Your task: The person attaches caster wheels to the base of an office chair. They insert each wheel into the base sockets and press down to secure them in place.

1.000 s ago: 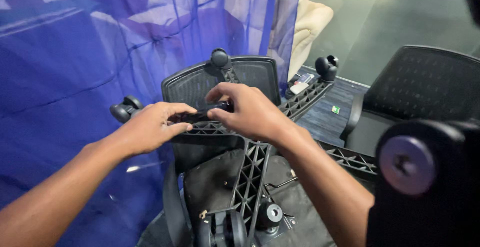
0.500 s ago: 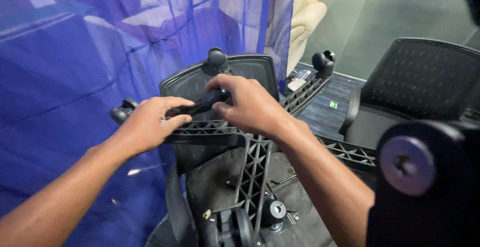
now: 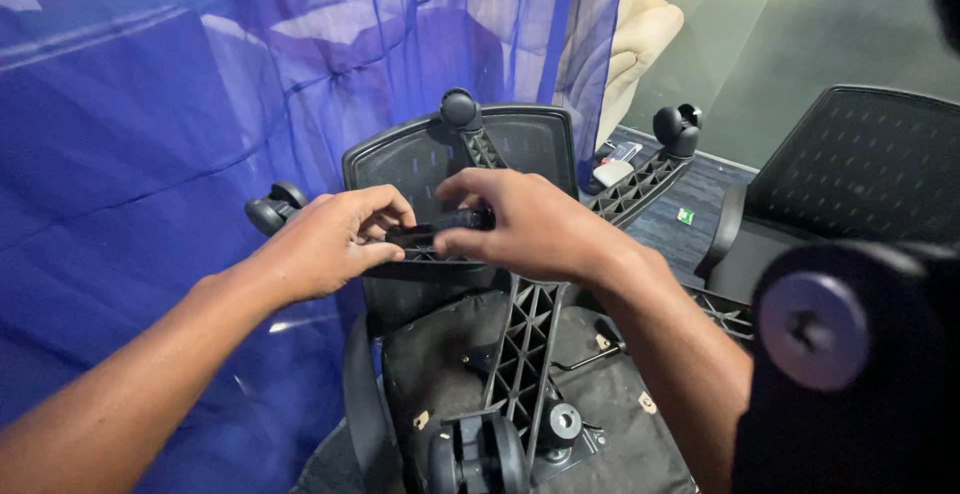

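Note:
An office chair lies upside down with its black star base (image 3: 525,339) pointing up at me. My left hand (image 3: 330,239) and my right hand (image 3: 525,224) both grip a short black cylinder (image 3: 435,231) held level above one arm of the base. The left hand pinches its left end, the right hand wraps its right end. Black casters sit on the arm tips: one at the left (image 3: 275,209), one at the top (image 3: 460,109), one at the upper right (image 3: 678,129), one at the bottom (image 3: 480,454).
A blue translucent curtain (image 3: 150,134) hangs along the left. A second black mesh chair (image 3: 850,174) stands at the right. A large black caster (image 3: 830,324) fills the lower right foreground. A beige cushion (image 3: 640,44) sits behind. Small items lie on the dark carpet (image 3: 680,216).
Both hands stayed on the black cylinder, which tilted up at its right end and is now level again. The camera view shifted slightly, so the chair sits further right in frame.

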